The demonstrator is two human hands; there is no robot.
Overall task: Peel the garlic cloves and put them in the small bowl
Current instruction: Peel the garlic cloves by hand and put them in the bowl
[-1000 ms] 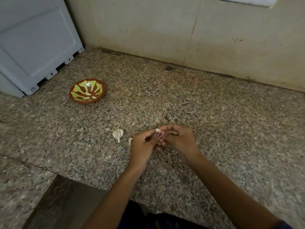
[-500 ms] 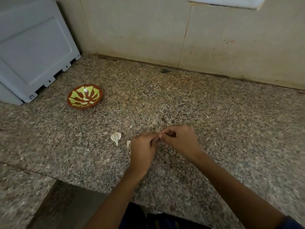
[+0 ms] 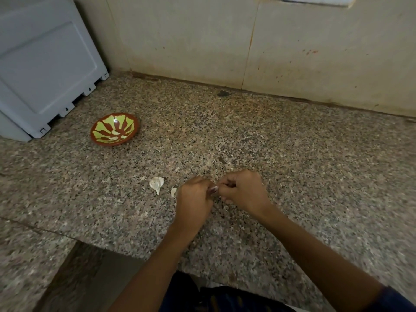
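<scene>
Location: home kitchen. Indicators: speckled granite bench (image 3: 292, 154), stained tiled wall (image 3: 202, 41), painted small bowl (image 3: 114, 129), garlic clove (image 3: 156, 182) on the bench.

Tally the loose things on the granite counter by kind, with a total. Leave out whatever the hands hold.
Small bowl, red-brown with green pattern: 1
Whole garlic clove, unpeeled: 1
Small pale garlic piece, peel or clove unclear: 1
Grey plastic crate: 1
Total: 4
</scene>
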